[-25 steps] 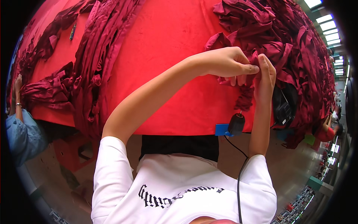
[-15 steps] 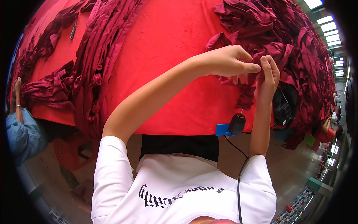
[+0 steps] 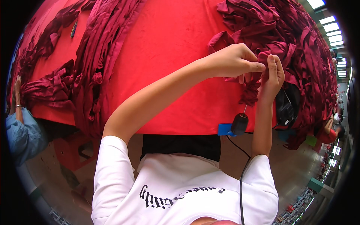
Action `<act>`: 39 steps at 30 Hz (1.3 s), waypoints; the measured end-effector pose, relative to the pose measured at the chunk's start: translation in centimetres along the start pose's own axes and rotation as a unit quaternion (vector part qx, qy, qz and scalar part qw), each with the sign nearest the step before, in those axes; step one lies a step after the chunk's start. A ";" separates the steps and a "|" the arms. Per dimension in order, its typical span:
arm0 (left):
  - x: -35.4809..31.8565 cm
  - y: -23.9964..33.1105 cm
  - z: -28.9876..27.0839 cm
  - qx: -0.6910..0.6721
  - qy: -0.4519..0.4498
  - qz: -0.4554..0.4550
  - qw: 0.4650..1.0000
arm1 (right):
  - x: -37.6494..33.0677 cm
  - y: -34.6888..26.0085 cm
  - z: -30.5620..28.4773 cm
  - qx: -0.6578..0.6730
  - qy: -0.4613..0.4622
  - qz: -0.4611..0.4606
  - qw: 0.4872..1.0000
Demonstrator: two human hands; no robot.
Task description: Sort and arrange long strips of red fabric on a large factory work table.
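Note:
My left hand (image 3: 238,62) reaches across from the left, thumb and fingers pinched on a dark red fabric strip (image 3: 264,57). Opposite it, my right hand (image 3: 274,77) pinches the same strip with thumb and fingers raised. Below the hands, bunched dark red fabric (image 3: 249,94) is gathered around a thin metal rod (image 3: 245,109). The rod rises from a black, rounded, handle-like device (image 3: 240,123) with a cable (image 3: 244,170), beside a blue plate (image 3: 224,129) at the table edge. My fingers partly hide the strip's upper end.
A red cloth-covered table (image 3: 168,101) lies before me. A large fabric heap (image 3: 277,26) fills its right side, next to a black object (image 3: 288,107). Long fabric strips (image 3: 103,48) lie at left. A person in blue (image 3: 24,131) handles fabric there, near a red stool (image 3: 73,150).
Both hands have shifted slightly right, still pinching the strip. A little more of the metal rod shows beneath the bunched fabric.

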State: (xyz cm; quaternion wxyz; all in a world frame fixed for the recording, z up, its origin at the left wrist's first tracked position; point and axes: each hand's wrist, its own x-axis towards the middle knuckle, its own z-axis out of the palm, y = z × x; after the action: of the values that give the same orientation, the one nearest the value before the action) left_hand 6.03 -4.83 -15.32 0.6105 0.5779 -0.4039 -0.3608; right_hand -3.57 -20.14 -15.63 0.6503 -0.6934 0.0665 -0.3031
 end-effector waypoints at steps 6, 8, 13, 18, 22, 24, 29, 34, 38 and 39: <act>-0.2 0.7 0.4 -0.029 0.034 -0.010 0.999 | 0.2 0.1 0.1 -0.001 0.009 0.011 1.000; -0.2 0.8 0.7 -0.044 0.042 -0.018 0.998 | 0.2 0.0 0.3 -0.004 0.018 0.019 1.000; 0.0 1.0 0.9 -0.058 0.061 -0.038 0.996 | 0.4 0.3 0.2 -0.022 0.014 0.008 1.000; -0.3 1.4 0.6 -0.058 0.032 -0.078 0.995 | 0.4 0.8 -0.7 -0.023 0.007 0.027 0.999; -0.7 1.4 0.3 -0.051 -0.005 -0.089 0.995 | 0.3 0.4 -0.1 -0.028 0.012 0.020 0.999; -0.7 1.4 0.1 -0.046 -0.041 -0.102 0.993 | 0.3 0.4 -0.2 -0.024 0.014 0.011 1.000; -0.9 1.7 -0.4 -0.051 -0.069 -0.124 0.988 | 0.0 0.0 -0.2 -0.033 -0.016 0.016 0.999; -1.0 1.6 -0.5 -0.062 -0.082 -0.125 0.987 | 0.0 0.0 0.0 -0.029 -0.019 0.014 0.999; -1.1 1.8 -0.6 -0.047 -0.096 -0.132 0.985 | 0.1 0.1 0.0 -0.028 -0.021 0.008 0.999; -1.1 1.8 -0.6 -0.048 -0.096 -0.133 0.985 | 0.2 0.1 0.0 -0.027 -0.021 0.008 0.999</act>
State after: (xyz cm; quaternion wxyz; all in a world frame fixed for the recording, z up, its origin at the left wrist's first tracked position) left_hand 6.04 -3.44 -13.62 0.5420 0.5593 -0.3625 -0.5119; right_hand -3.40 -20.21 -15.67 0.6350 -0.7164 0.0663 -0.2813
